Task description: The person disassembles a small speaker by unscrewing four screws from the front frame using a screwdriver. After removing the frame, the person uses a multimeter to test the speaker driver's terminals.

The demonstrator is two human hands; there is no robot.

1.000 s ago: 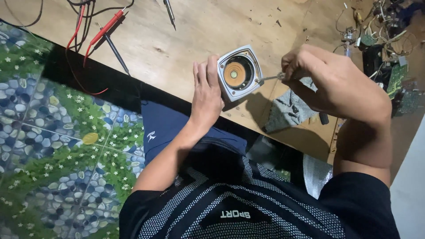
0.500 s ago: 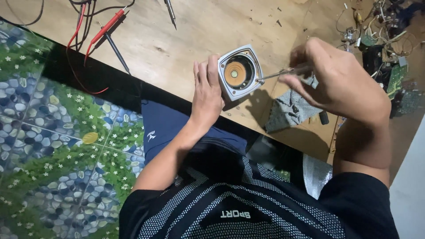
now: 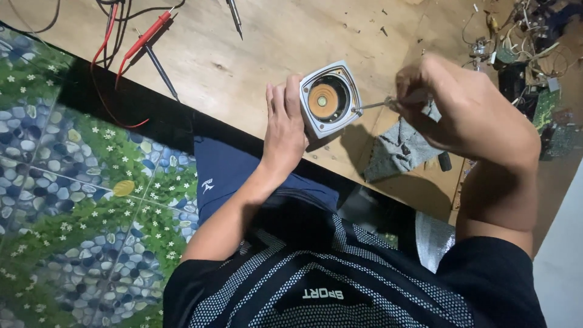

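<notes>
A: Where was the speaker unit [image 3: 330, 99]?

B: Tilted up over the wooden bench [image 3: 273, 42], near its front edge. Square pale frame, orange cone facing the camera.

A: Left hand [image 3: 284, 124]?

B: Closed around the unit's left side — fingers flat along the frame, thumb hidden behind it.

A: Right hand [image 3: 461, 109]?

B: Fisted tight on a thin metal tool [image 3: 371, 105]. Handle was buried in the fist, so I couldn't tell what kind of tool it was. Tip sat at the frame's right edge — touching, as far as I could see.

A: Anything else around?

B: Grey rag [image 3: 398, 149] on the bench just under the right hand. Red and black probe leads [image 3: 143, 42] lay well apart at the far left. Tangle of wires and small parts [image 3: 522, 36] at the far right. Patterned floor mat [image 3: 67, 200] below the bench.
</notes>
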